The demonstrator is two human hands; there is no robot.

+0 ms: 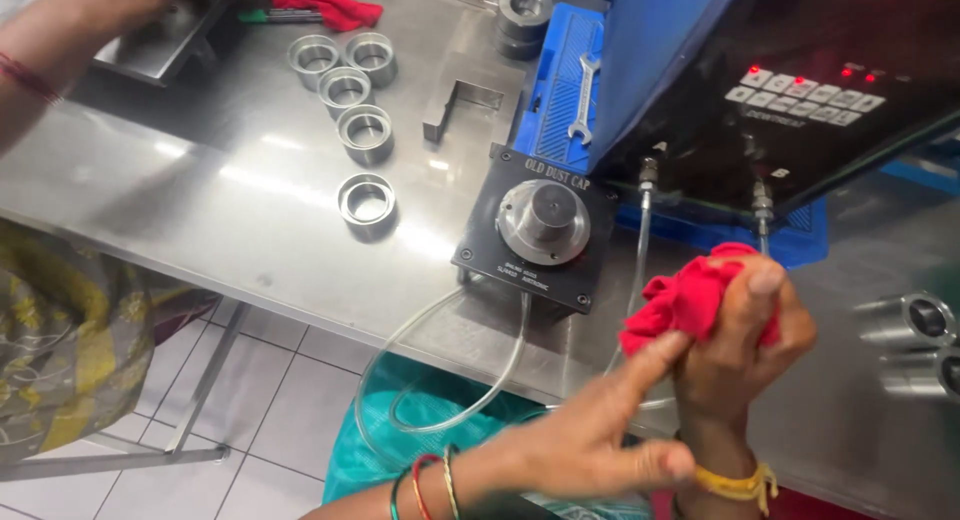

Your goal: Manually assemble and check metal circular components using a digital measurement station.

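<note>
The right hand [745,340], at the lower right of the frame, is clenched around a red cloth [685,300]; the cloth bulges out of the fist toward the left and top. A yellow band [740,483] sits on that wrist. The left hand [590,440], at the lower centre, is released and holds nothing: its fingers are extended, and the index fingertip touches the lower edge of the red cloth. Coloured bangles [425,485] circle the left wrist.

Just left of and above the hands, a black square fixture [490,235] rests on the steel table [200,200]. A round metal hub [545,220] stands at the centre of the fixture. Clear tubing [440,320] loops from beneath the fixture over the table's front edge.

A blue-and-black machine [800,90] with a keypad and lit red lamps fills the upper right. A blue tray [560,90] beside it carries a spanner [583,98].

Five metal rings [367,202] lie on the table at the upper centre-left, well apart from the hands. Two metal cylinders [915,345] lie at the right edge, near the right hand.

At the upper left, another person's arm [60,40] reaches over a metal block. A second red cloth [320,2] lies at the top edge.
</note>
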